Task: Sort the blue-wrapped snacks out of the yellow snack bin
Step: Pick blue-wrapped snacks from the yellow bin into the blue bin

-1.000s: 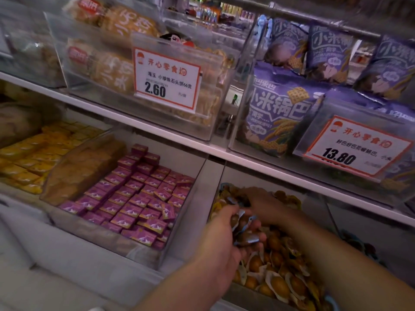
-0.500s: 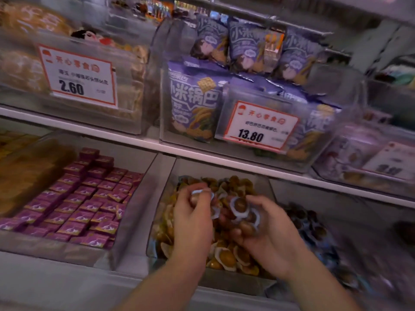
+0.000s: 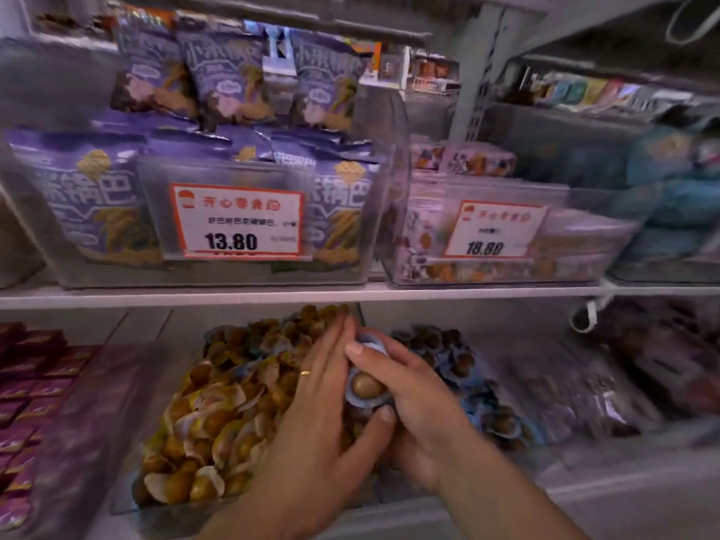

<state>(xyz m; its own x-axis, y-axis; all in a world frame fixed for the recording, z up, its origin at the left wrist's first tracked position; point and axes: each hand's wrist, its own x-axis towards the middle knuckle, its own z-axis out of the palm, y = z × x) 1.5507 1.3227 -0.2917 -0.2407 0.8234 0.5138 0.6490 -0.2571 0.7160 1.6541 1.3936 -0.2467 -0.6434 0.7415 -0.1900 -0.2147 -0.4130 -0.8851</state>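
Right now my right hand (image 3: 413,399) pinches several blue-wrapped snacks (image 3: 366,387) above the yellow snack bin (image 3: 202,422); my left hand (image 3: 315,407), apparently flat and empty, steadies them; overfull, one could slip back

On the lower shelf, the clear bin of yellow-wrapped round snacks (image 3: 218,422) sits in the middle. The clear bin of blue-wrapped round snacks (image 3: 479,387) is just to its right. Small purple boxes (image 3: 27,387) lie to its left. Both hands meet between the two bins, left hand (image 3: 311,434) beside right hand (image 3: 420,407), with blue-wrapped round snacks (image 3: 366,387) between them. On the shelf above, purple snack bags (image 3: 93,204) stand behind a white price tag (image 3: 237,221).
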